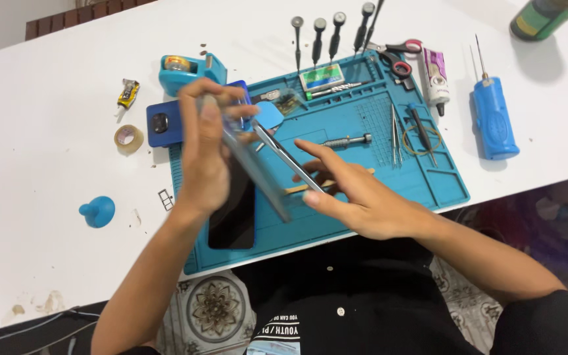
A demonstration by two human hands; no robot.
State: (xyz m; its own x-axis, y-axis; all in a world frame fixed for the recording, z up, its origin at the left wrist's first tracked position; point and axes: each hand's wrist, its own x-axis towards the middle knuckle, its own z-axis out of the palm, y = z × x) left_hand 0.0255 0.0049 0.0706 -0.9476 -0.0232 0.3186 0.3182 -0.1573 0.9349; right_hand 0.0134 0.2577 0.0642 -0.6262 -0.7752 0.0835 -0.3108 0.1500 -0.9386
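two hands: both on one phone body (258, 167), tilted above the blue mat (363, 131)
left hand (205, 148): clasps phone's 9 o'clock edge
right hand (356, 194): fingers spread, tips at 3 o'clock edge
step: seems separating phone parts
next: calls for steady, gentle prying
black screen (231, 217): flat at 6 o'clock

**Both hands up over the bench, mid-grip**

Left hand (204, 154) raised with the back facing the camera, fingers curled over and pinching at the top, a bit motion-blurred. Wrist bent slightly, bare forearm running down to the lower left of the frame. Right hand (356, 194) coming in from the right, palm turned down and inward, index finger stretched out toward the left hand, thumb tucked underneath in a pinch, other fingers loosely spread. Right forearm angling off to the lower right, elbow bent. Hands close together, fingertips nearly meeting, not clearly touching.
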